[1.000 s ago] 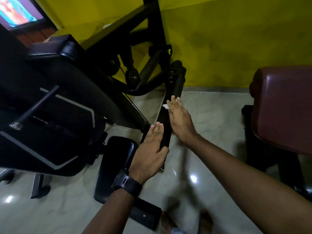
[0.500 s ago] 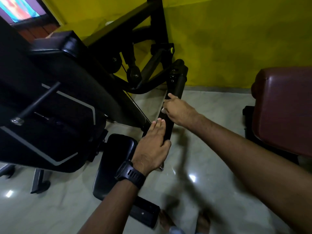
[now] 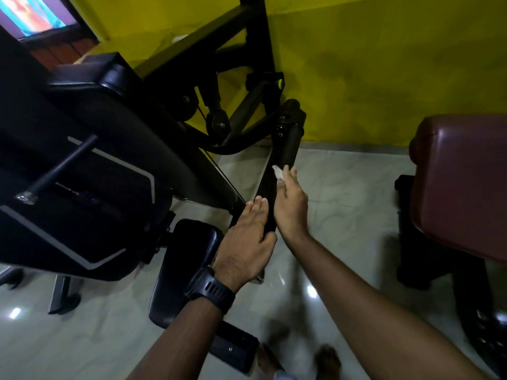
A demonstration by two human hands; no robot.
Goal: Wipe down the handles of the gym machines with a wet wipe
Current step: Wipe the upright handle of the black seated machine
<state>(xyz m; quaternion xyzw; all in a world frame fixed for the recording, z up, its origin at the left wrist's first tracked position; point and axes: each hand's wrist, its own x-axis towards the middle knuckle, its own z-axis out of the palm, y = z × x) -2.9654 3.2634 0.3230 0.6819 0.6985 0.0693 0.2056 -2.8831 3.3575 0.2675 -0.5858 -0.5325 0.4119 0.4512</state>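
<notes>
A long black handle bar [image 3: 288,149] of the gym machine slants down from a pivot near the yellow wall toward me. My left hand [image 3: 247,239], with a black watch on its wrist, grips the bar's lower end, thumb on the near side. Just above it my right hand [image 3: 290,204] lies along the bar's right side and holds a white wet wipe [image 3: 278,172] against it with the fingertips. Only a small crumpled corner of the wipe shows past the fingers.
The machine's black padded back [image 3: 82,165] and seat pad [image 3: 189,253] fill the left. A maroon padded bench [image 3: 463,185] stands at the right. Below lies a glossy marble floor [image 3: 356,204], where my feet [image 3: 326,357] show. The yellow wall [image 3: 384,64] is behind.
My right hand slid back down the bar toward my left hand and its fingers straightened, exposing the wipe at the fingertips. My left hand kept its grip on the lower end.
</notes>
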